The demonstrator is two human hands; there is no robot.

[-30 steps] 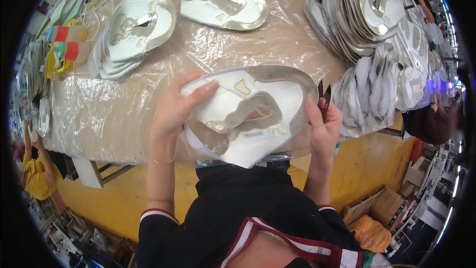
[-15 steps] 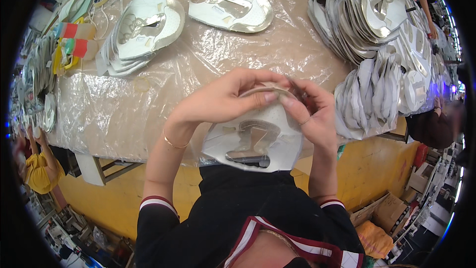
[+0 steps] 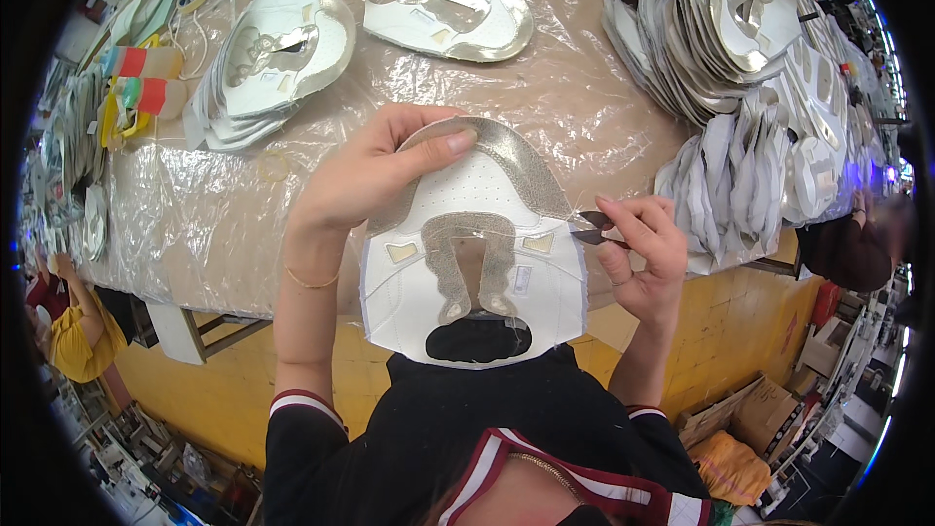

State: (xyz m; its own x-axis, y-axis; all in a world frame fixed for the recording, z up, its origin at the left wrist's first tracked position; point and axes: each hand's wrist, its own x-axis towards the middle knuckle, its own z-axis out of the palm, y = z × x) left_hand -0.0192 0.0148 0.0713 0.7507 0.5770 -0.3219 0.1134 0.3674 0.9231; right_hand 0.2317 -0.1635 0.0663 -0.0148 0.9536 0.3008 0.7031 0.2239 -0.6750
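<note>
left hand point(image 3: 375, 164) grips shoe upper point(image 3: 467, 197) by toe, right hand point(image 3: 645, 245) just beside

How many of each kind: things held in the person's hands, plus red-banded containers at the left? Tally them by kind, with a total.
White shoe upper in the left hand: 1
Dark two-pointed tool in the right hand: 1
Red-banded containers: 2
Total: 4
</note>
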